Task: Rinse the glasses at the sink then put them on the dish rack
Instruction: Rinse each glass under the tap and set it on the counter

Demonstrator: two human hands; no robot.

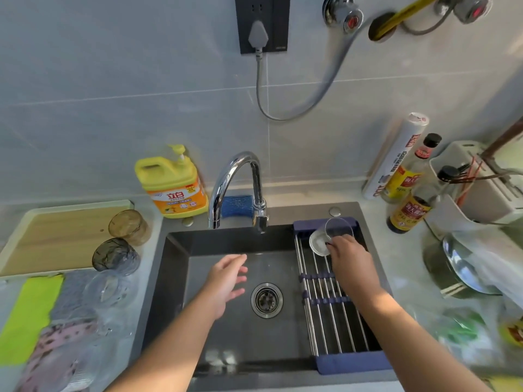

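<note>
Nearest, the dark sink (226, 335) shows its drain (266, 300). The left hand (226, 281) hovers over the basin with fingers spread, holding nothing. A dish rack (325, 321) spans the sink's right side. At its far end the right hand (349, 258) grips a clear glass (331, 233), tilted. Left of the sink stand a grey glass (114, 257) and an amber glass (128, 226). Behind the sink, beside the faucet (240, 176), a yellow detergent bottle (172, 188) reads "立白". Right of the sink, a sauce bottle (409, 213) has a label reading "海天", the rest unclear.
</note>
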